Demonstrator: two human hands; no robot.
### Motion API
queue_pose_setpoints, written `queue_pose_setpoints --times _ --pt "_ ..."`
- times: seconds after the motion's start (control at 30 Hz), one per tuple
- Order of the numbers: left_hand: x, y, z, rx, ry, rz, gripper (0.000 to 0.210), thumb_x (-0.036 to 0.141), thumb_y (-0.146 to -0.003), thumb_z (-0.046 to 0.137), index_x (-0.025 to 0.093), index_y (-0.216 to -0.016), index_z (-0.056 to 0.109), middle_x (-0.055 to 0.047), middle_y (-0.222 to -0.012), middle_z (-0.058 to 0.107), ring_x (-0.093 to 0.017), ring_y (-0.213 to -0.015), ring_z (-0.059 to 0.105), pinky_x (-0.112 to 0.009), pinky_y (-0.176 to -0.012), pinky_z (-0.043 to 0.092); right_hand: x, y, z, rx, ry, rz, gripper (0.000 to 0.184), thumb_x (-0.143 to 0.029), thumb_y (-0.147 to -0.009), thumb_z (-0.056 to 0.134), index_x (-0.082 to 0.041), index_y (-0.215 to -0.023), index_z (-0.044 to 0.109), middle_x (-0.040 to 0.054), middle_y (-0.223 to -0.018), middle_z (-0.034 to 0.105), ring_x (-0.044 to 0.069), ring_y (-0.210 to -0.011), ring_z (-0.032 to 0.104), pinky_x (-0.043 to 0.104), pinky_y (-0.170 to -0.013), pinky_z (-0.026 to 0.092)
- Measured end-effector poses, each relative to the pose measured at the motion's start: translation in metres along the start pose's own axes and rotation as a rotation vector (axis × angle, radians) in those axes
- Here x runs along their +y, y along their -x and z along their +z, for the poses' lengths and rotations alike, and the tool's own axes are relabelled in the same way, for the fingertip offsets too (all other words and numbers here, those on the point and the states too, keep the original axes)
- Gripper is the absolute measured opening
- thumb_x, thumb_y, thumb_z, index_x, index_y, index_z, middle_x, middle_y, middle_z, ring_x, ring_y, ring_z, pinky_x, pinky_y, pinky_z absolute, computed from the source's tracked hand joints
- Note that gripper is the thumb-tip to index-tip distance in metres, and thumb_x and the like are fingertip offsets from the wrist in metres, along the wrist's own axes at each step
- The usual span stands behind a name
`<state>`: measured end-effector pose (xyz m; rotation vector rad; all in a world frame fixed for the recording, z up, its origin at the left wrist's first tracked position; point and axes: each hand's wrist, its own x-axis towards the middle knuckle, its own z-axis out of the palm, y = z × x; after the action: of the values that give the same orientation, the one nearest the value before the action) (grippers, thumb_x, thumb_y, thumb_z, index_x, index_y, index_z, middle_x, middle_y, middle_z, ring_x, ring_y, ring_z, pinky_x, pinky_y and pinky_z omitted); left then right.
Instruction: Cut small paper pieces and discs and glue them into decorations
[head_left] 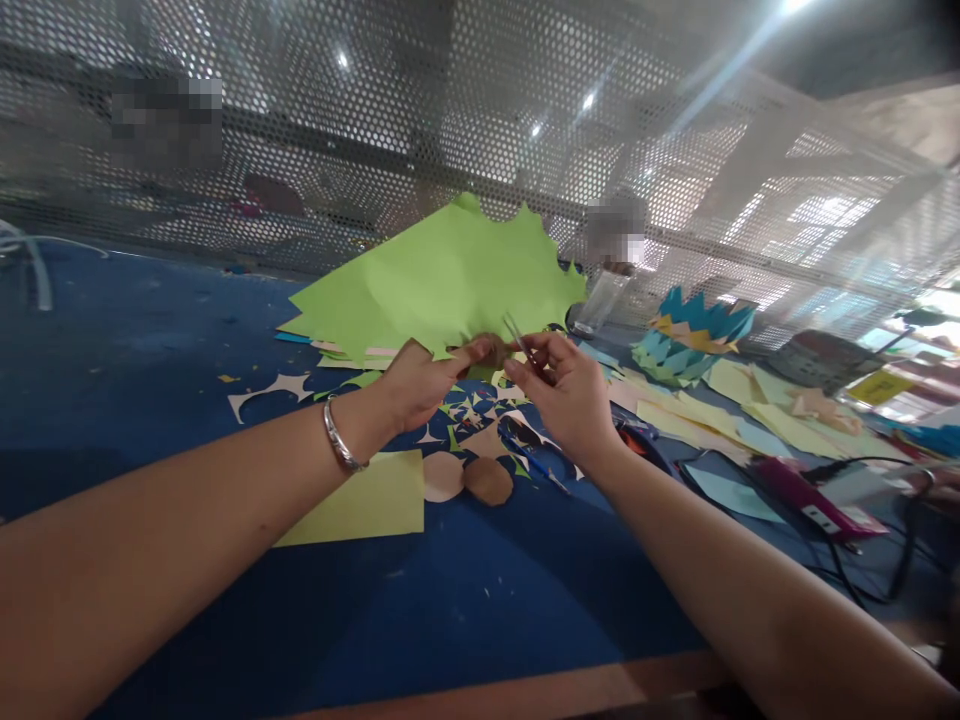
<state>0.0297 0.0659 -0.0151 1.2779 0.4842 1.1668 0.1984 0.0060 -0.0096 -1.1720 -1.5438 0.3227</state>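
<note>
Lost the handles of the scissors (514, 329) inside the right hand (566, 388). Could not trace the outline of the brown paper (493, 350), blurred and partly covered by the left hand (427, 385). Lost the left arm (187, 530) at the left edge and the right arm (712, 570) at the near right. Saw only part of the yellow sheet (375, 500), under the left arm. Could not count the scraps (484, 441), too small and jumbled, or name the slim blue tool (546, 468) nearby. Saw only thin edges of the stack (337, 357) beneath the green sheet (450, 270). Got only smeared, partly pixelated shapes through the mesh panel (390, 60). Lost the white strap (41, 275), blurred, at the left edge.
</note>
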Motion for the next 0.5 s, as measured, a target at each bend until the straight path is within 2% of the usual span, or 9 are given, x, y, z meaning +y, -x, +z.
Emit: queue_pose_setpoints --times 0.17,0.4,0.5 --pt "-0.004 0.0 0.001 -0.059 0.014 0.05 0.021 0.036 -0.078 0.084 0.023 -0.094 0.079 -0.005 -0.107 0.079 -0.023 -0.103 0.071 -0.038 -0.097 0.052 0.001 0.003 0.001 -0.06 0.064 -0.071 0.03 -0.027 -0.085 0.07 -0.025 -0.115 0.066 -0.0045 -0.069 0.05 0.014 -0.063 0.05 0.029 -0.06 0.04" --pt "0.006 0.002 0.007 -0.038 0.061 -0.057 0.004 0.024 -0.075 0.081 0.023 -0.074 0.077 0.0 -0.079 0.074 -0.021 -0.089 0.07 -0.036 -0.087 0.054 0.001 0.004 -0.001 -0.081 0.098 -0.079 0.031 -0.024 -0.084 0.07 -0.025 -0.115 0.067 -0.0059 -0.066 0.049 0.014 -0.062 0.049 0.029 -0.059 0.038" --pt "0.011 0.0 0.008 0.032 0.066 -0.137 0.013 0.016 -0.077 0.074 0.021 -0.065 0.075 0.0 -0.073 0.071 -0.016 -0.076 0.066 -0.033 -0.083 0.054 -0.001 0.005 -0.002 -0.083 0.117 -0.092 0.029 -0.024 -0.085 0.07 -0.024 -0.114 0.067 -0.0061 -0.066 0.048 0.013 -0.061 0.048 0.029 -0.059 0.037"
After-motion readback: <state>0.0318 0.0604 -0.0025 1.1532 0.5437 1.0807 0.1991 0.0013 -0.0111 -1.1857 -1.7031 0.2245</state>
